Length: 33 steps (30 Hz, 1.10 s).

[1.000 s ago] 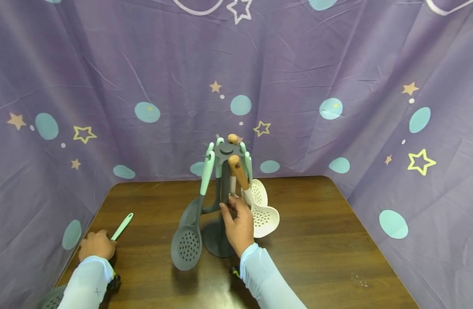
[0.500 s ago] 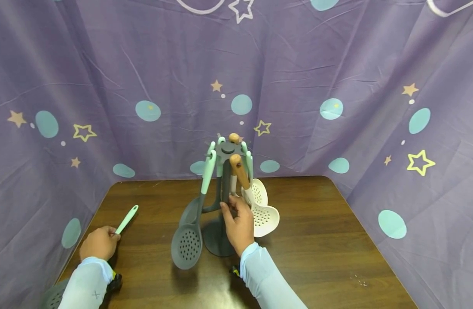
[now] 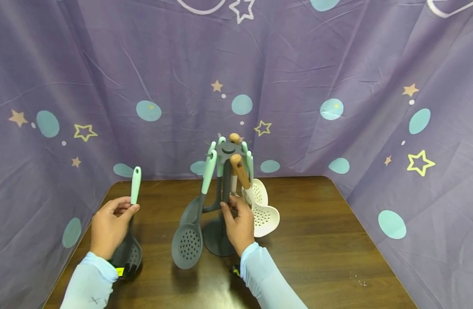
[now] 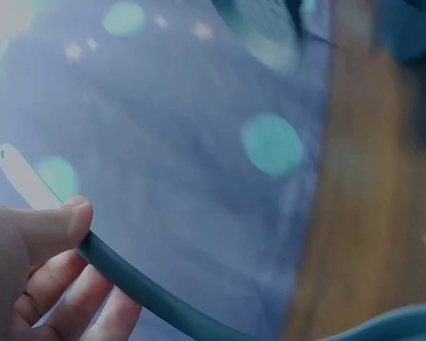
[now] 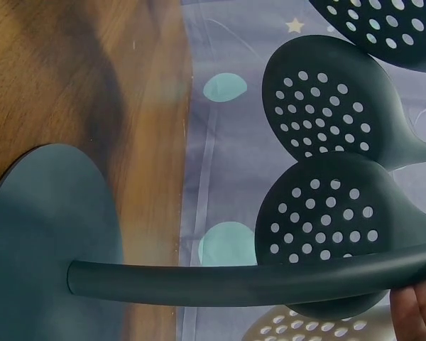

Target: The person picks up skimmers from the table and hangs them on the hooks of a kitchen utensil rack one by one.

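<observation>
In the head view my left hand (image 3: 109,225) pinches a grey skimmer (image 3: 135,189) between thumb and fingers, just below its mint-green handle. The skimmer stands nearly upright, its perforated head low and partly hidden behind my wrist. The left wrist view shows my thumb pressed where the handle meets the dark shaft (image 4: 153,291). My right hand (image 3: 239,223) grips the post of a dark grey utensil stand (image 3: 218,242). From the stand hang a grey skimmer (image 3: 187,246) with a mint handle and a white skimmer (image 3: 265,221) with a wooden handle, among several others.
The stand's round base (image 5: 50,234) sits on a brown wooden table (image 3: 317,249). A purple patterned curtain (image 3: 182,64) surrounds the table at the back and sides. Several hanging utensil heads fan out on both sides of the post.
My left hand has lifted the skimmer from the table's left edge, moving it up and to the right and turning it upright. My right hand stays on the post.
</observation>
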Each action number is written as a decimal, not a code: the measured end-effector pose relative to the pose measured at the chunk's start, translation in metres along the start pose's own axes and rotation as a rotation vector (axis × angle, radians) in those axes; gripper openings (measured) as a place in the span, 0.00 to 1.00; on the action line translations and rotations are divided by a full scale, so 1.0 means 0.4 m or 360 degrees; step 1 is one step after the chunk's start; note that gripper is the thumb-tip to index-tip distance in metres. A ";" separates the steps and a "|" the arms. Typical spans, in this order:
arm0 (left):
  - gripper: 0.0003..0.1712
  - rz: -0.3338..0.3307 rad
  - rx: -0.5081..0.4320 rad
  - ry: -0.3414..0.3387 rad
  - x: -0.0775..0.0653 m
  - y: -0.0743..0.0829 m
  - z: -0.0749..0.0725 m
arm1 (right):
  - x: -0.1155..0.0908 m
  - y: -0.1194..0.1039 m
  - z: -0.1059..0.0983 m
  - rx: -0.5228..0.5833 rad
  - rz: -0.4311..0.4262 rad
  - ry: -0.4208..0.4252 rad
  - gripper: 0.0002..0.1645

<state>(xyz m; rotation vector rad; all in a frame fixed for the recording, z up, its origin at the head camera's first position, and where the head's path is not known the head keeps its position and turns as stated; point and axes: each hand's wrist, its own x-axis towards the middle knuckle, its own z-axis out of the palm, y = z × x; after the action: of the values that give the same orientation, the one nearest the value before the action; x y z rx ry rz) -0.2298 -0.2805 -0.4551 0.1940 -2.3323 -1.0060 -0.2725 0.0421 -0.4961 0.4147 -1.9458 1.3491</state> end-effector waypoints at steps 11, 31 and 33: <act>0.12 0.0126 -0.0407 0.0087 -0.047 0.187 -0.041 | 0.001 -0.007 -0.002 0.0010 0.0012 -0.0001 0.11; 0.16 0.0555 -0.0993 -0.0240 -0.164 0.434 -0.007 | -0.002 -0.009 -0.002 0.0032 0.0021 0.0018 0.09; 0.16 0.0537 -0.0992 -0.0231 -0.172 0.445 0.005 | -0.002 -0.010 -0.001 0.0043 0.0015 0.0012 0.10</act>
<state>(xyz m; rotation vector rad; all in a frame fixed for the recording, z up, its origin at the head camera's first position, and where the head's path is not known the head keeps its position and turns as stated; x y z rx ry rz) -0.1580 -0.1300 -0.3622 -0.5118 -1.9585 -1.5347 -0.2693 0.0409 -0.4940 0.4131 -1.9273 1.3822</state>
